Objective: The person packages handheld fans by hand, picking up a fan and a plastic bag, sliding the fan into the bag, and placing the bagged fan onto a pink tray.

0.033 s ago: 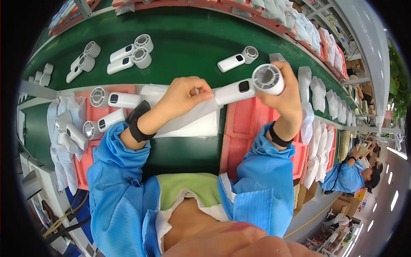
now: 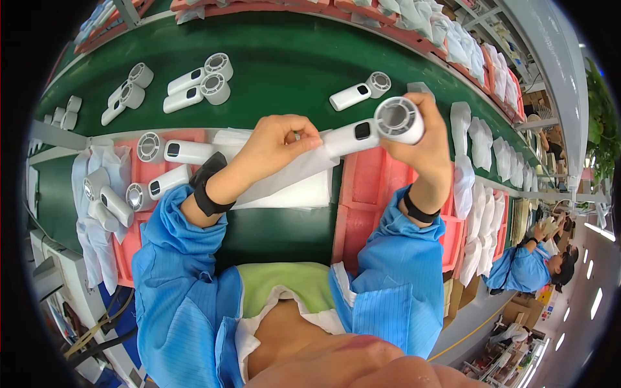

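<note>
A white handheld fan (image 2: 347, 140) with a round, vented head and a dark oval panel lies slantwise in front of me. My right hand (image 2: 428, 132) wraps round its head from the right. The fan's handle end sits at the mouth of a thin translucent white bag (image 2: 291, 171). At that mouth my left hand (image 2: 279, 145) pinches the bag's edge between thumb and fingers. How far the handle reaches inside is hard to tell. Below the bag lies a stack of flat white bags (image 2: 304, 194).
Several more fans (image 2: 187, 98) rest on the green belt (image 2: 278, 71) beyond. A pink tray at left (image 2: 141, 171) holds unwrapped fans; another pink tray (image 2: 357, 223) stands under my right arm. Wrapped fans (image 2: 480, 139) line the right side. A co-worker (image 2: 527, 265) works at far right.
My right hand has shifted the fan slightly left, toward the bag, and its head has tilted a little. The fans on the belt have moved slightly right. My left hand is nearly still.
</note>
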{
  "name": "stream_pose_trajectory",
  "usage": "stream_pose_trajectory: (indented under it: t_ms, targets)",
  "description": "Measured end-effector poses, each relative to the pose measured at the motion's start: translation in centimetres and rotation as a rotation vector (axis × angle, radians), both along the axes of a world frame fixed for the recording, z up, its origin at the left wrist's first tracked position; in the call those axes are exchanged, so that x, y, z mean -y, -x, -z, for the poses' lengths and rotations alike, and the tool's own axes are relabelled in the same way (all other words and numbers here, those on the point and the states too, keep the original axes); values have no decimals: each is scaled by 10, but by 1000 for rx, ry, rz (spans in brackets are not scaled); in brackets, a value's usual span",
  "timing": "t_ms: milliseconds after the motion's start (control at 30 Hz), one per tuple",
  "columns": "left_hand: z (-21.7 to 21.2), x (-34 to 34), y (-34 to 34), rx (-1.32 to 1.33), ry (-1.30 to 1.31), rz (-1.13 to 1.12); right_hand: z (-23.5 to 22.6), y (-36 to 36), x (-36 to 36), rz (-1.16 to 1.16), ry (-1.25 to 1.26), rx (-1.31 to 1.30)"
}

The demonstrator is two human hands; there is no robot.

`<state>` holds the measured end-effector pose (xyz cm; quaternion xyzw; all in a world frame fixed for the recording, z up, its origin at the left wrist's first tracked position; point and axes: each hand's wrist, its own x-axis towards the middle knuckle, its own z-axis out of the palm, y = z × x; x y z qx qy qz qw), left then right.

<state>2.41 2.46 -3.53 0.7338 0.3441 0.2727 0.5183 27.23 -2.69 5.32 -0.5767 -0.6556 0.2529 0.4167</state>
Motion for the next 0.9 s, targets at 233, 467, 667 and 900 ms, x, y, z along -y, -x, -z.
stream_pose_trajectory:
  t_ms: [233,467,667,900]
  targets:
    - [-29,5,25,637,205,-205,31,69,-5,-65,-233,-126]
    - [-46,17,42,848,412,-117,49,104,-5,-101,-624,370]
    - [-42,34,32,454,-142,-278,49,110,-5,-84,-543,416]
    - [-37,39,20,157,-731,-451,45,99,-8,56,-598,388]
